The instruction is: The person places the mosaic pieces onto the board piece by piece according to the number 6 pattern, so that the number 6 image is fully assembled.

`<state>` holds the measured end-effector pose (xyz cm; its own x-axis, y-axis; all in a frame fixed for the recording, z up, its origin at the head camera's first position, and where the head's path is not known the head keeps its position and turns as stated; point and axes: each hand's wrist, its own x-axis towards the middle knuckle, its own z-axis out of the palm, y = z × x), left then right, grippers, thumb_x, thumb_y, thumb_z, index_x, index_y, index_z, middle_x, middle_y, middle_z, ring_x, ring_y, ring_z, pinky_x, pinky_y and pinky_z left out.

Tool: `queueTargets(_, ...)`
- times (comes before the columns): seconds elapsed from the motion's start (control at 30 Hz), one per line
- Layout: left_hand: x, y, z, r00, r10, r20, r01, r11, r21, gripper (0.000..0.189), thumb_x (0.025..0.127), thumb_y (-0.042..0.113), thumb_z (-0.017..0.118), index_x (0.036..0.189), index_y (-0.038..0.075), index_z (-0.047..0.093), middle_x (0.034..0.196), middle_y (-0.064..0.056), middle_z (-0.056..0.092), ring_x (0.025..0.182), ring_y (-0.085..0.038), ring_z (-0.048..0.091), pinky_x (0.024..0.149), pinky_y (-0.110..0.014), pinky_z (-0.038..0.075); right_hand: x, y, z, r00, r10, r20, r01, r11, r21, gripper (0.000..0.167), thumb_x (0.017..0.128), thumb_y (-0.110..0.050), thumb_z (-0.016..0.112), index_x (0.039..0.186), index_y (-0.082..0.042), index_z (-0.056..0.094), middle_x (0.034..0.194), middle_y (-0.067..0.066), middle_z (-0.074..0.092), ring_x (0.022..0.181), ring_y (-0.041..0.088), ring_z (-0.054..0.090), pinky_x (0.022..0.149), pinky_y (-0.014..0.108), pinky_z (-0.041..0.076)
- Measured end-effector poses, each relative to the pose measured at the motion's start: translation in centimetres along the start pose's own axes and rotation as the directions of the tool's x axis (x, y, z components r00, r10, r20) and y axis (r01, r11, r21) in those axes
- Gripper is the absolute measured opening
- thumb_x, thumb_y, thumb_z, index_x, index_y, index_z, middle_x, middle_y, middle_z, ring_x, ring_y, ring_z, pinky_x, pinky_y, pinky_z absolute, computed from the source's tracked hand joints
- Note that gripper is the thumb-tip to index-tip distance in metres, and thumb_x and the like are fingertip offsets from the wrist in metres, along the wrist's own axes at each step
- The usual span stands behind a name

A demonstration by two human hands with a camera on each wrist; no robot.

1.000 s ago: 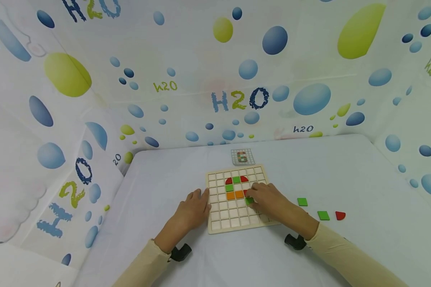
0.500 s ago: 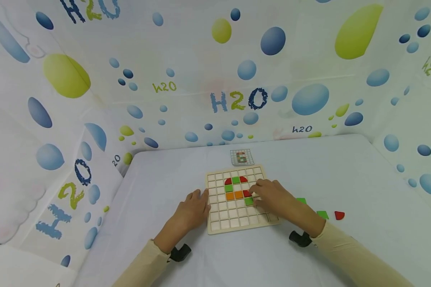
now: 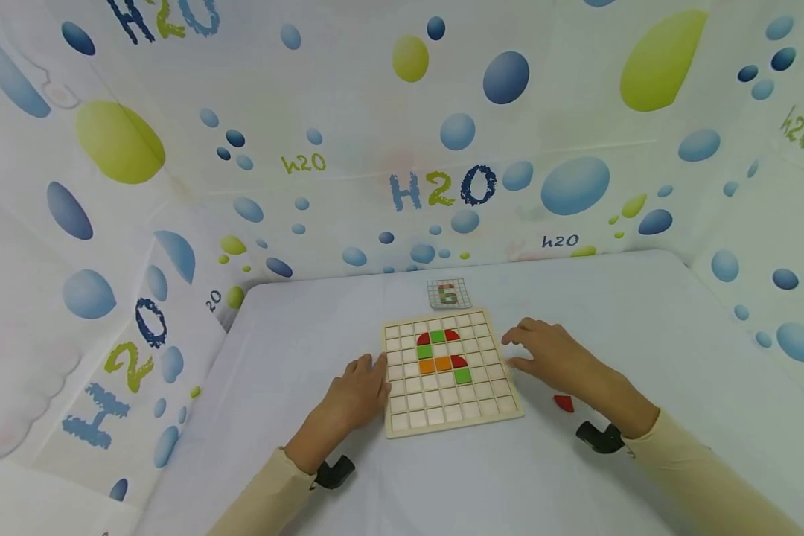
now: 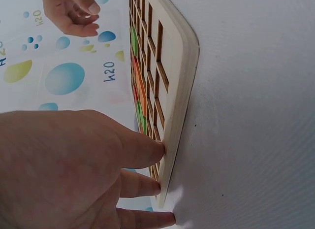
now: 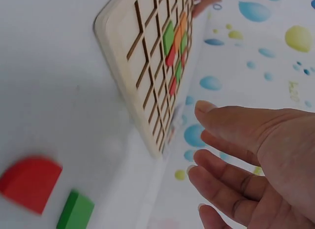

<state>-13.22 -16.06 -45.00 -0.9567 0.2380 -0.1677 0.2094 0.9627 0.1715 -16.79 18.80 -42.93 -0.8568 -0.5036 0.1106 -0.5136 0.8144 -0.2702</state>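
A wooden grid board (image 3: 410, 432) lies on the white table with several coloured tiles set in its cells. Red quarter-round tiles (image 3: 452, 335), green squares (image 3: 463, 375) and two orange squares (image 3: 435, 365) form a curved shape there. My left hand (image 3: 356, 394) rests at the board's left edge; in the left wrist view its thumb (image 4: 147, 149) touches the rim. Just off the board's right side, my right hand (image 3: 556, 359) hovers with fingers loosely bent and nothing between them. Below it lies a loose red quarter-round tile (image 3: 563, 403).
Behind the board lies a small pattern card (image 3: 449, 294) printed with a coloured shape on a grid. A loose green tile (image 5: 75, 209) shows beside the red one in the right wrist view. A curtain (image 3: 348, 201) with printed drops stands behind the table.
My right hand has let go of the red tile, now in its cell above the lowest green one, and moved right off the board. My left hand stays at the edge.
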Motion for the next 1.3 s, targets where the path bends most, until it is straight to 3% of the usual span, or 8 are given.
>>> queueTargets(0.27,0.0,0.1,0.0,1.000,0.002,-0.002,-0.002,1.000,0.002,0.057,0.112,0.027,0.051,0.161,0.001,0.039,0.158,-0.028,0.044,0.145,-0.046,0.046,0.103,-0.067,0.049,-2.6,2.0,-1.9,0.997,0.030,-0.075,-0.030,1.000,0.008,0.035,0.089,-0.016,0.087,0.120,-0.008,0.074,0.111,0.009,0.070,0.100,0.028,0.068,0.087,0.055,0.054)
queueTargets(0.53,-0.1,0.1,0.0,1.000,-0.002,0.001,0.002,1.000,-0.011,0.056,0.112,0.026,0.052,0.161,0.001,0.040,0.157,-0.028,0.044,0.145,-0.046,0.046,0.103,-0.068,0.049,-5.2,3.5,-2.9,0.992,0.097,-0.077,-0.096,0.995,0.026,0.038,0.089,-0.016,0.087,0.122,-0.006,0.072,0.112,0.011,0.069,0.100,0.031,0.070,0.088,0.060,0.054)
queueTargets(0.83,-0.1,0.2,-0.1,1.000,0.008,-0.010,-0.008,1.000,-0.012,0.057,0.112,0.026,0.053,0.160,0.000,0.040,0.157,-0.030,0.044,0.144,-0.047,0.046,0.103,-0.069,0.049,-7.8,5.5,-3.2,0.982,0.179,-0.059,-0.174,0.982,0.080,0.040,0.090,-0.016,0.085,0.125,-0.004,0.070,0.112,0.014,0.068,0.100,0.034,0.069,0.082,0.051,0.061)
queueTargets(1.1,-0.1,0.2,0.0,1.000,-0.001,-0.002,0.001,1.000,-0.025,0.056,0.112,0.026,0.051,0.161,0.002,0.039,0.158,-0.028,0.043,0.145,-0.047,0.045,0.105,-0.069,0.046,-10.0,7.0,-2.9,0.969,0.247,-0.033,-0.242,0.964,0.113,0.041,0.091,-0.019,0.085,0.125,-0.003,0.069,0.112,0.017,0.067,0.098,0.035,0.068,0.068,0.038,0.063)
queueTargets(1.3,0.0,0.0,0.0,1.000,-0.006,0.003,0.006,1.000,-0.027,0.057,0.112,0.027,0.051,0.161,0.002,0.039,0.159,-0.028,0.042,0.146,-0.047,0.044,0.105,-0.069,0.047,-11.6,7.9,-2.7,0.948,0.317,0.011,-0.315,0.939,0.137,0.044,0.093,-0.025,0.082,0.127,-0.002,0.068,0.115,0.018,0.066,0.099,0.036,0.066,0.070,0.043,0.062)
